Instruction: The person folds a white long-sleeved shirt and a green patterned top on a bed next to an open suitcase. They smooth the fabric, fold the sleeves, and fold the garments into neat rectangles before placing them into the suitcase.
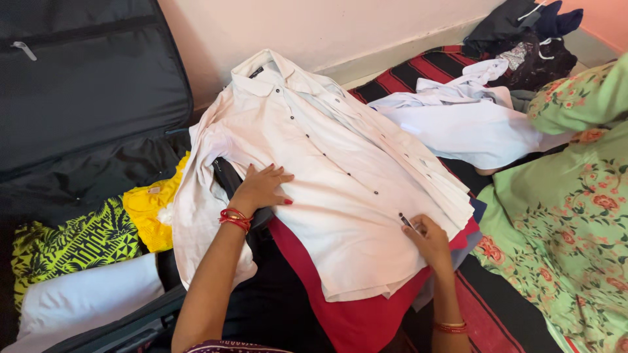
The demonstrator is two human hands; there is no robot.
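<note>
White shirt (327, 176) is spread over a red garment (353, 314) beside the open black suitcase (91, 85); left hand (261, 188) lies flat on it, fingers spread; right hand (428, 238) pinches the button placket; pale blue shirt (471, 121) and dark clothes heap (523, 33) crowd behind.

Pale pink wall (314, 26), striped mat (418, 72)

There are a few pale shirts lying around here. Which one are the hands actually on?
The cream buttoned shirt spread flat in the middle, dark buttons down its front. The left hand presses it; the right hand pinches its lower button. The crumpled white shirt lies untouched beyond.
</note>
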